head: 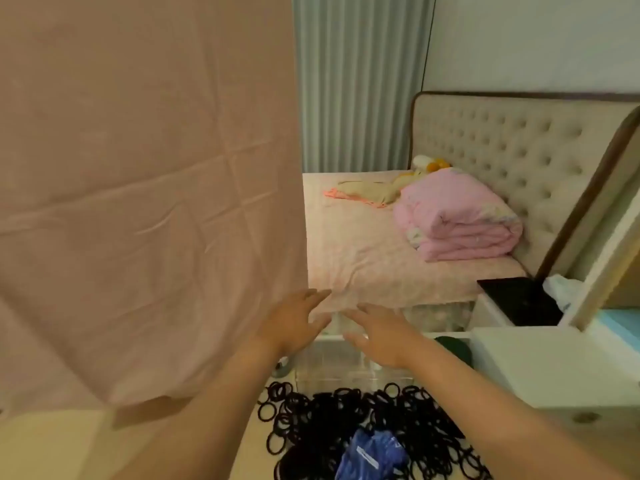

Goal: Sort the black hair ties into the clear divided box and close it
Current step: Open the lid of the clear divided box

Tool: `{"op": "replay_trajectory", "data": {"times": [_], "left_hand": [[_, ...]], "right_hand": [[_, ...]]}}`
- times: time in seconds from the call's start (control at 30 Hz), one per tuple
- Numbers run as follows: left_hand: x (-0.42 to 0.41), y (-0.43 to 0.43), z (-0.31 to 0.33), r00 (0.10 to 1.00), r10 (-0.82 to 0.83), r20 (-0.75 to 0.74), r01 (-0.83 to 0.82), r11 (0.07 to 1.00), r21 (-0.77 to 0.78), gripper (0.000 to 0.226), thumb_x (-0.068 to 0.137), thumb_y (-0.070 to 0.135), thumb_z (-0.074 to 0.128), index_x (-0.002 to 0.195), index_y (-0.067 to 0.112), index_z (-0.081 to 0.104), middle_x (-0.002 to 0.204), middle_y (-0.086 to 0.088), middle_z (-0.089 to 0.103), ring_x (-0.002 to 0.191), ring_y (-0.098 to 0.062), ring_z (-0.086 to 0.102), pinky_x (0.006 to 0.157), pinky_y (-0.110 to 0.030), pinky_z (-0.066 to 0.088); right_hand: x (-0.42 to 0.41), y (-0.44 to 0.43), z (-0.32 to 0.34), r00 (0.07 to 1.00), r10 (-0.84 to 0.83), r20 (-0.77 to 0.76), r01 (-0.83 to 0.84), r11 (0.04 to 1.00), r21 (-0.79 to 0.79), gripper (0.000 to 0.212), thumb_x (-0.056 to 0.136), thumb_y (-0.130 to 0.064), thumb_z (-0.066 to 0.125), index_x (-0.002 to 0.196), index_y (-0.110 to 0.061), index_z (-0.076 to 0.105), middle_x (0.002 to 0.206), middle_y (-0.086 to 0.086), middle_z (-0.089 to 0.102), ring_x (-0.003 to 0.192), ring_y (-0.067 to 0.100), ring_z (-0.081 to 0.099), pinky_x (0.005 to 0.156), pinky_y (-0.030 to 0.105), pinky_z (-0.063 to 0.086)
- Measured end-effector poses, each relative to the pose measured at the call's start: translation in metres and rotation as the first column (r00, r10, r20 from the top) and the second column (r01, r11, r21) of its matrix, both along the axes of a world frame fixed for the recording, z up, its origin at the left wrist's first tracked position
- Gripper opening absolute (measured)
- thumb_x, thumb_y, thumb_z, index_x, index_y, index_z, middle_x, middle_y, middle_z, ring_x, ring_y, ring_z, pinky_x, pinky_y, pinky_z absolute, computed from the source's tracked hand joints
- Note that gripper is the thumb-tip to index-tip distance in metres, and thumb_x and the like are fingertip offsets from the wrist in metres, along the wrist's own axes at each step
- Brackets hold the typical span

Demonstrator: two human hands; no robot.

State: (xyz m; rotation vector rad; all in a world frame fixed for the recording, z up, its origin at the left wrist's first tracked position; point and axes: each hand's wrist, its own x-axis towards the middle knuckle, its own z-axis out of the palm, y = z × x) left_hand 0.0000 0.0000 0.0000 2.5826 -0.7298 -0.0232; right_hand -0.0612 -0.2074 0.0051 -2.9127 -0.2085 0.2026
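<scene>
The left hand (294,323) and right hand (379,341) hold nothing, with fingers spread wide over the clear box (332,367). The ties (329,417) lie heaped just before it. I see none inside, so sorting seems not yet begun.

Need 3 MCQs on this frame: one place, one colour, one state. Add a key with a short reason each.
1. Where is the pile of black elastic hair ties?
A) on the bed
B) nearer the camera than the clear divided plastic box
C) in the left hand

2. What colour is the crumpled plastic bag lying on the pile?
A) blue
B) red
C) yellow

3. How are the left hand and right hand?
A) both gripping ties
B) both open, holding nothing
C) one holding the bag

Key:
1 B, the ties spread out in front of the box.
2 A, the bag is plainly blue.
3 B, both hands reach over the box, holding nothing.
</scene>
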Motion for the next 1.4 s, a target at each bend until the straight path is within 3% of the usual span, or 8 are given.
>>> {"op": "replay_trajectory", "data": {"times": [0.13,0.23,0.43,0.57,0.77,1.03,1.27,1.4], "left_hand": [[-0.005,-0.001,-0.050,0.994,-0.021,-0.103,0.027,0.998,0.061,0.058,0.098,0.055,0.047,0.153,0.041,0.034,0.162,0.008,0.029,0.149,-0.016,0.026,0.121,-0.038,0.023],[-0.005,-0.001,-0.080,0.994,-0.051,-0.101,0.057,0.997,0.061,0.066,0.094,0.058,0.052,0.154,0.041,0.031,0.162,0.007,0.030,0.147,-0.018,0.030,0.120,-0.041,0.027],[-0.011,0.004,-0.113,0.998,-0.060,0.024,0.059,0.997,0.047,0.079,0.083,0.063,0.065,0.152,0.037,0.036,0.163,0.005,0.025,0.150,-0.019,0.022,0.122,-0.043,0.024],[-0.022,0.012,-0.131,0.989,0.009,0.145,-0.001,0.998,-0.055,0.077,0.078,0.058,0.072,0.147,0.037,0.045,0.158,0.004,0.033,0.145,-0.018,0.026,0.119,-0.041,0.028],[-0.027,0.017,-0.146,0.984,0.053,0.169,-0.021,0.982,-0.187,0.072,0.082,0.050,0.076,0.146,0.030,0.051,0.155,0.004,0.039,0.142,-0.016,0.033,0.120,-0.036,0.029],[-0.022,0.013,-0.152,0.970,0.068,0.234,-0.020,0.979,-0.201,0.070,0.079,0.042,0.082,0.141,0.027,0.055,0.153,0.002,0.044,0.142,-0.017,0.034,0.116,-0.032,0.028],[-0.026,0.016,-0.143,0.988,0.062,0.138,-0.022,0.961,-0.276,0.071,0.080,0.039,0.081,0.144,0.027,0.053,0.155,0.005,0.041,0.143,-0.014,0.033,0.117,-0.031,0.027],[-0.025,0.020,-0.138,0.995,0.016,0.096,0.016,0.947,-0.320,0.065,0.088,0.038,0.073,0.148,0.031,0.047,0.156,0.005,0.040,0.143,-0.015,0.035,0.117,-0.032,0.026]], "right_hand": [[-0.004,-0.003,-0.045,0.999,0.027,-0.031,-0.029,0.996,-0.078,0.058,0.104,-0.053,0.037,0.159,-0.035,0.026,0.166,0.002,0.024,0.153,0.022,0.020,0.125,0.050,0.007],[-0.005,-0.004,-0.069,0.997,0.057,0.049,-0.050,0.990,-0.132,0.058,0.100,-0.054,0.044,0.154,-0.034,0.037,0.160,0.003,0.034,0.147,0.023,0.028,0.121,0.043,0.017],[-0.015,-0.007,-0.104,0.960,0.118,0.255,-0.036,0.951,-0.306,0.063,0.096,-0.061,0.046,0.153,-0.036,0.036,0.150,0.002,0.041,0.135,0.025,0.036,0.108,0.046,0.035],[-0.022,0.001,-0.117,0.938,0.137,0.318,0.003,0.915,-0.402,0.059,0.101,-0.054,0.044,0.153,-0.028,0.032,0.150,0.002,0.044,0.133,0.027,0.041,0.104,0.046,0.038],[-0.029,0.010,-0.123,0.902,0.236,0.360,0.002,0.834,-0.551,0.046,0.107,-0.044,0.036,0.143,-0.016,0.038,0.134,0.007,0.055,0.110,0.029,0.061,0.086,0.041,0.049],[-0.023,0.009,-0.132,0.916,0.241,0.321,0.001,0.799,-0.602,0.046,0.110,-0.028,0.027,0.151,-0.008,0.025,0.156,0.024,0.035,0.119,0.041,0.056,0.079,0.046,0.056],[-0.022,0.005,-0.116,0.899,0.305,0.314,-0.057,0.792,-0.608,0.042,0.108,-0.042,0.031,0.140,-0.015,0.036,0.126,0.009,0.057,0.094,0.031,0.064,0.072,0.045,0.054],[-0.024,0.001,-0.106,0.886,0.292,0.360,-0.051,0.834,-0.549,0.043,0.106,-0.046,0.037,0.140,-0.020,0.038,0.122,0.005,0.062,0.097,0.028,0.063,0.076,0.040,0.047]]}}
